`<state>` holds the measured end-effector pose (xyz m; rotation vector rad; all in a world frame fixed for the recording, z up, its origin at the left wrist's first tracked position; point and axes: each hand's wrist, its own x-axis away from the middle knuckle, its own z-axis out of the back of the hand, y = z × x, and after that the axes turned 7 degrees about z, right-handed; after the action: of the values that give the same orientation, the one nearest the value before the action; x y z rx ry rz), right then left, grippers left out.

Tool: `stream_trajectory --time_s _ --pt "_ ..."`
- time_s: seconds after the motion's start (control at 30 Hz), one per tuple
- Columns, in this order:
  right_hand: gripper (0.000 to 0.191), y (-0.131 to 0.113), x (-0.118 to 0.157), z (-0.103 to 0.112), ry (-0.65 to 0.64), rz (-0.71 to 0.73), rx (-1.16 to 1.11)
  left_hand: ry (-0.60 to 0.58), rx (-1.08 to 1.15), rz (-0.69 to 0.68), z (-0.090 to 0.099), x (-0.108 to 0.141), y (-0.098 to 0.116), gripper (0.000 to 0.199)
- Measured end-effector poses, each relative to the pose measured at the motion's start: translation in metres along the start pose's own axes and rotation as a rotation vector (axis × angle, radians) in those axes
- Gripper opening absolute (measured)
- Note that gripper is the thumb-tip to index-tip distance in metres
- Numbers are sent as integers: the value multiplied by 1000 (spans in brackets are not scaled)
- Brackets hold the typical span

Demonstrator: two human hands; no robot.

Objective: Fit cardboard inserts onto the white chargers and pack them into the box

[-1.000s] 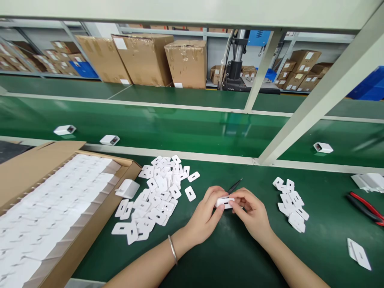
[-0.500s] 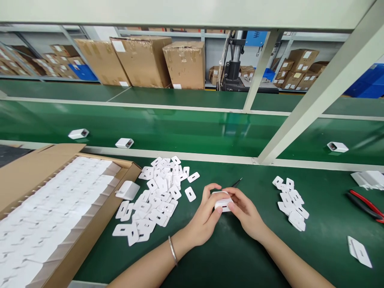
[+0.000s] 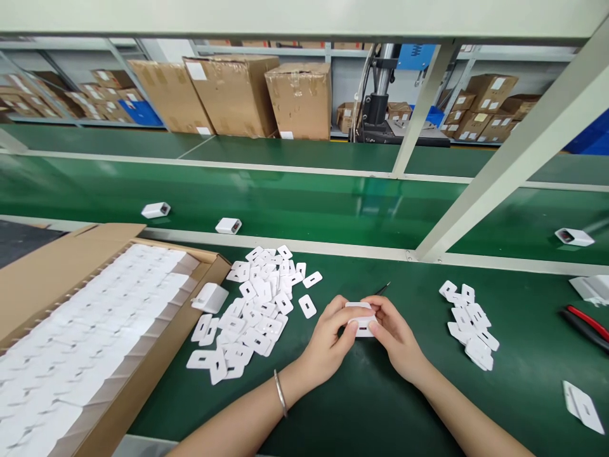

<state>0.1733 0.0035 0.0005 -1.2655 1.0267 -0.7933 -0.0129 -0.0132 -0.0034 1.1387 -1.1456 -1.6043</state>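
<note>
Both hands hold a small white plastic housing (image 3: 363, 327) with a dark slot in its front face, just above the green worktop. My left hand (image 3: 330, 333) grips its left side, thumb on the front and a finger across the top. My right hand (image 3: 396, 339) closes on the right side, thumb at the front corner. Fingers hide much of the housing. Behind the hands lies a thin dark pointed tool, perhaps tweezers (image 3: 382, 289), partly hidden. Left of my left hand spreads a pile of white slotted plates (image 3: 257, 317).
An open cardboard box (image 3: 143, 368) of white parts stands at left, a white housing (image 3: 209, 298) beside it. A smaller plate pile (image 3: 469, 324) and red-and-black-handled pliers (image 3: 590, 327) lie right. White housings (image 3: 228, 226) sit on the green belt (image 3: 295, 203) behind. A slanted post (image 3: 499, 152) rises at right.
The housings on the belt have travelled right. My view has shifted slightly. Both hands keep hold of the white housing, with fingers slightly readjusted around it.
</note>
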Motion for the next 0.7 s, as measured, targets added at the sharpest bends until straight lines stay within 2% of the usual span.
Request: stream_trajectory --time_s 0.23,0.5,0.7 --pt "36 -3 1 -4 27 -36 -6 34 30 -48 -1 -2 3 35" --pt "39 -6 3 -8 56 -49 119 57 26 -23 -1 -2 0 37" --pt "32 -4 2 -11 69 -31 216 54 30 30 -5 -4 -4 35"
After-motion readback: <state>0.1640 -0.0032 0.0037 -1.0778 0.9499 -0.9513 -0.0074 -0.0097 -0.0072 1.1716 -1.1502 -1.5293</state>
